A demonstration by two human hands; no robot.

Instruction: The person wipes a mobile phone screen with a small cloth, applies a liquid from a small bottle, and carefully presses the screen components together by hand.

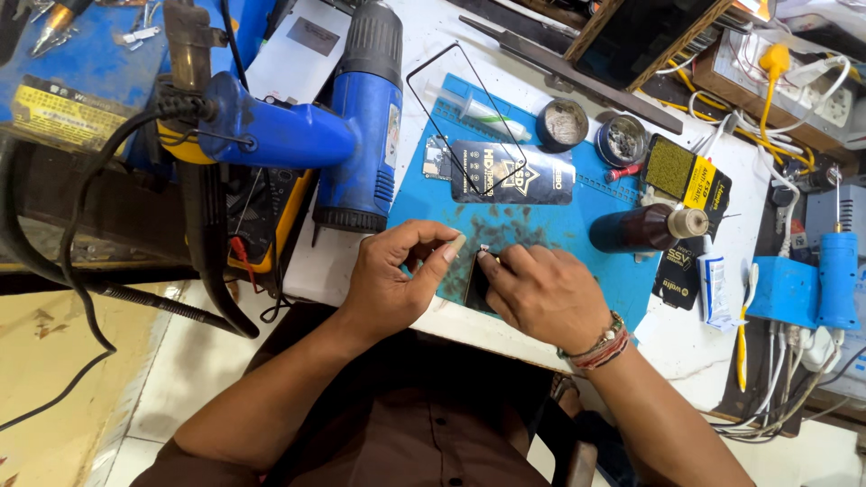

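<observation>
Left hand (pixel 392 275) grip pinching dark phone (pixel 476 281) edge | right hand (pixel 541 293) grip holding tiny part, kind unclear | risk: part slips onto cluttered blue mat (pixel 577 225); brown bottle (pixel 645 228) nearby may get knocked off counter (pixel 686 338)

Heat gun (pixel 361 117) left of mat (pixel 577 230)

both forearms angled in, left hand (pixel 390 281) curled with thumb out, right hand (pixel 539 293) knuckles-up, fingertips pinched
</observation>
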